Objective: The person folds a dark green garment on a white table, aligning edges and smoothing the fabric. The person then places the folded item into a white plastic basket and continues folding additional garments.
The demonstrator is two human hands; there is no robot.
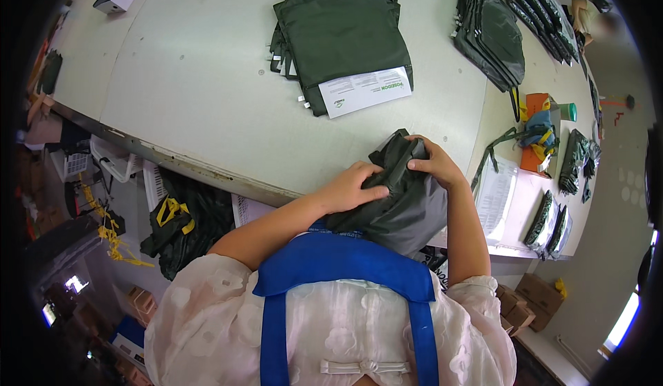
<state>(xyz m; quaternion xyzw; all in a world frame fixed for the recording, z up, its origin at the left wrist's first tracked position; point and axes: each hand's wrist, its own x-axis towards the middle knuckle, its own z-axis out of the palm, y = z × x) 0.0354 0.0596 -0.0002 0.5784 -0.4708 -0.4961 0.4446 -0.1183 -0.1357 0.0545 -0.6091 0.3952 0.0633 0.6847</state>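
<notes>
Yellow-strapped bundle (186, 248): slumps below table level, left of the green stack and nearer the body.
Green stack (338, 37): folded pieces lie flat with uneven edges, 1 white card (366, 92) across the near end.
Left hand (356, 184): nearer the body than the green stack; forearm slants in from the left, fingers bent on the fabric, thumb apart; whether it grips or only presses, I cannot tell.
Dark bag (407, 210): lies between the green stack and the body, under both hands.
Bag progress: seems partway; its lower body hangs full, while the top is bunched, with flattening or folding apparently undone. Contents are hidden.
Right hand (435, 161): just nearer than the green stack; forearm upright, fingers and thumb pinching the bag's gathered top.
Dark pouches (489, 33): overlap in a row, right of the green stack.
</notes>
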